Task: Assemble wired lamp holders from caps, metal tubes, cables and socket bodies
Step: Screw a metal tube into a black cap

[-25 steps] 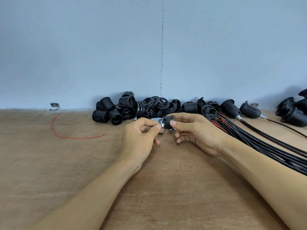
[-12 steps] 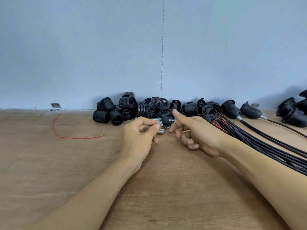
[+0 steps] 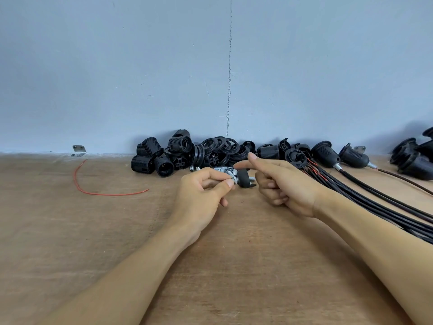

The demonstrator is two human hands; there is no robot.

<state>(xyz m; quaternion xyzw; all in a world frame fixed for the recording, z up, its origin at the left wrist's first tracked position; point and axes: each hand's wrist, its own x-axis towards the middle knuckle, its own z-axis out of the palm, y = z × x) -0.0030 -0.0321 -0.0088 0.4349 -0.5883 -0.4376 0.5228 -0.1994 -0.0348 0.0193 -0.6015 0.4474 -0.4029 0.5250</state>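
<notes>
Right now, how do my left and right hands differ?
The left hand pinches the metal tube carrying the black cap; the right hand holds nothing. The left hand is curled in; the right hand has index and thumb stuck out straight. Both are close beside the cap.

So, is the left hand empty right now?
No, the left hand pinches a short silver metal tube between thumb and forefinger, with a small black plastic cap on its end.
</notes>
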